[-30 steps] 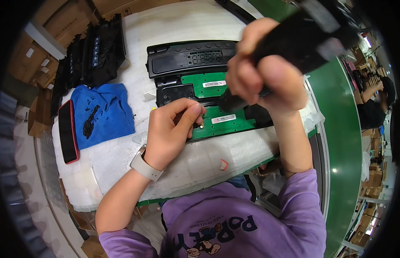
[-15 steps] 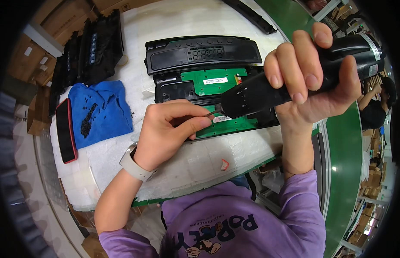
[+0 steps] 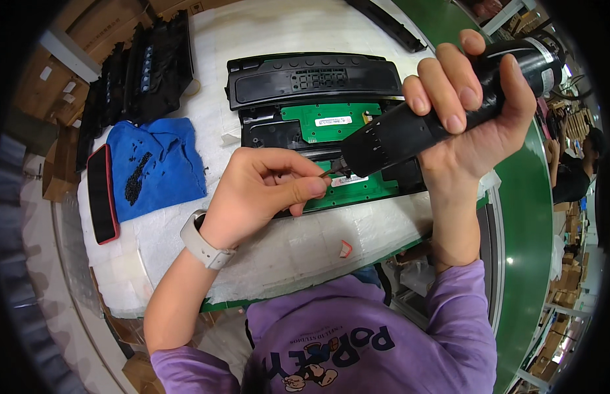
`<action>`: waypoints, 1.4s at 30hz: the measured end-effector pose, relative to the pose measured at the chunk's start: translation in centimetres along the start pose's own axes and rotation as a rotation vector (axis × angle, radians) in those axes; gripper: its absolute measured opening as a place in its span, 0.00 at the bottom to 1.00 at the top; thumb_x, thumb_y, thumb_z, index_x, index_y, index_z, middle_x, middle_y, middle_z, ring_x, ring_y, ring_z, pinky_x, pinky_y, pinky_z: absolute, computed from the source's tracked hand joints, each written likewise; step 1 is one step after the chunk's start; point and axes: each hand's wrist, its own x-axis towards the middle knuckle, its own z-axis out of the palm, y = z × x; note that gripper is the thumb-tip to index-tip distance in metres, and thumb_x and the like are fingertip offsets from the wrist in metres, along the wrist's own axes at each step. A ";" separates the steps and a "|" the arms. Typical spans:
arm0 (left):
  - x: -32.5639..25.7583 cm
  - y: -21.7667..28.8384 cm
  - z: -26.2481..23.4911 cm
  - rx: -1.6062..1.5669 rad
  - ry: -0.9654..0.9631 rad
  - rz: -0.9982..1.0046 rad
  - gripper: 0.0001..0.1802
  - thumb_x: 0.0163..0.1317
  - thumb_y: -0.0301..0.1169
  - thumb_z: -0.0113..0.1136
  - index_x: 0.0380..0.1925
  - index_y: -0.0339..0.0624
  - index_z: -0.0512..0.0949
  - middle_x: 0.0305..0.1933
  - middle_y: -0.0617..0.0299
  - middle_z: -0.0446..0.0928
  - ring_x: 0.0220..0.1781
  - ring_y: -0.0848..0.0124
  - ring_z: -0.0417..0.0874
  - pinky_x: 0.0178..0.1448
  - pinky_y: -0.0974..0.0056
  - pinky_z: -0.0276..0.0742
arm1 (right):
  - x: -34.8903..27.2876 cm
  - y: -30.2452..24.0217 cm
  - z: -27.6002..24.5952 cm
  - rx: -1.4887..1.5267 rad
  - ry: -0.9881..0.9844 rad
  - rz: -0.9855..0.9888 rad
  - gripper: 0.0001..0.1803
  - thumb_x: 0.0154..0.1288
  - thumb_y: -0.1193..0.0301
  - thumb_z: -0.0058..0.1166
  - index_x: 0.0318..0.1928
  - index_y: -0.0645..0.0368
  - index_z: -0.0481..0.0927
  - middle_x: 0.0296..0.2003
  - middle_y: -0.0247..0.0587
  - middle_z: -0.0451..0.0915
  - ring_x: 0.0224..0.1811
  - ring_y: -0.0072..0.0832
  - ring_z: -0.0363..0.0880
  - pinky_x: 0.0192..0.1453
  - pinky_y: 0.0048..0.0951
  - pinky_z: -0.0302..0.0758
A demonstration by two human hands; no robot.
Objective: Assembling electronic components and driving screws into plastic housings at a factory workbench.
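My right hand [image 3: 465,111] is wrapped round a black electric screwdriver [image 3: 403,134], which slants down to the left. From its nose a thin metal bit [image 3: 332,172] reaches the fingertips of my left hand [image 3: 272,180], where thumb and forefinger are closed on its end. Whether a screw sits at that tip is too small to tell. Beneath both hands lie black plastic housings with green circuit boards [image 3: 334,123] in them, the nearer board partly covered. Just beyond, a black front panel [image 3: 259,85] with a display window leans over them.
On the left, a blue cloth [image 3: 167,177] carries a heap of small black screws [image 3: 135,180], beside a phone with a red edge [image 3: 103,197]. Black housings [image 3: 164,65] stand at the far left. A black strip [image 3: 387,25] lies at the back; a red-and-white scrap [image 3: 345,249] lies near the front edge.
The screwdriver and my right hand have shifted slightly left, with the rear end of the tool a little higher. My left fingers stay pinched at the bit. The view has moved slightly.
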 end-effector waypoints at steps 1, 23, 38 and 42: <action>0.0 0.2 0.0 0.000 0.000 -0.001 0.07 0.55 0.24 0.62 0.34 0.31 0.80 0.27 0.62 0.79 0.22 0.82 0.72 0.26 0.78 0.69 | 0.1 0.0 -0.1 0.001 -0.040 0.036 0.17 0.66 0.59 0.40 0.44 0.62 0.69 0.20 0.29 0.65 0.16 0.19 0.62 0.33 0.29 0.66; 0.9 -1.5 -0.4 -0.222 0.227 0.189 0.10 0.67 0.23 0.38 0.41 0.30 0.69 0.43 0.48 0.76 0.45 0.63 0.81 0.50 0.67 0.76 | -1.3 2.0 2.2 -0.466 -0.173 0.285 0.20 0.52 0.66 0.62 0.36 0.62 0.65 0.16 0.35 0.67 0.13 0.21 0.65 0.18 0.23 0.62; 0.8 -2.3 0.7 -0.167 0.316 0.245 0.06 0.66 0.29 0.47 0.39 0.38 0.69 0.22 0.65 0.73 0.19 0.84 0.65 0.23 0.79 0.59 | -2.1 3.1 3.4 -0.504 -0.078 0.252 0.22 0.48 0.66 0.67 0.30 0.61 0.64 0.14 0.33 0.66 0.13 0.19 0.63 0.16 0.20 0.61; 0.8 -1.8 1.0 -0.166 0.307 0.221 0.07 0.63 0.25 0.51 0.40 0.38 0.67 0.31 0.61 0.78 0.26 0.82 0.73 0.28 0.77 0.65 | -1.7 2.6 2.4 -0.510 -0.197 0.162 0.22 0.51 0.61 0.63 0.34 0.63 0.65 0.14 0.32 0.66 0.11 0.20 0.63 0.16 0.23 0.63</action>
